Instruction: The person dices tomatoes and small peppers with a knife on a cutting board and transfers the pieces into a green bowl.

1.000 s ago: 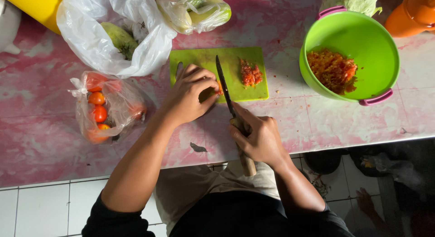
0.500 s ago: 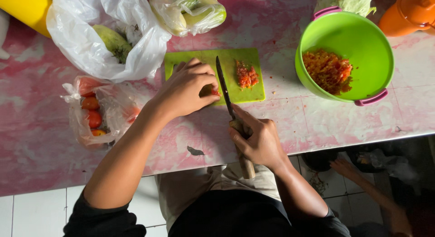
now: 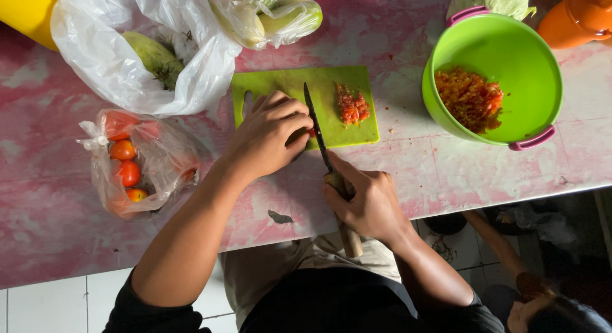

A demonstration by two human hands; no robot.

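green plastic cutting board (image 3: pixel 306 94) lies near the middle of the pink marbled tabletop (image 3: pixel 408 173), close to its front edge. the left hand (image 3: pixel 271 132) curls over a small red piece at the board's front edge — fingers bent, pressing down. the right hand (image 3: pixel 366 202) is closed around the wooden handle of a dark-bladed knife (image 3: pixel 317 126), blade just beside the left fingers. 1 heap of chopped red vegetable (image 3: pixel 352 105) sits on the board's right part — a round green bowl (image 3: pixel 440 97) stands further right.

One head cam; looks straight down, close, over pink counter (image 3: pixel 446 173) edge.
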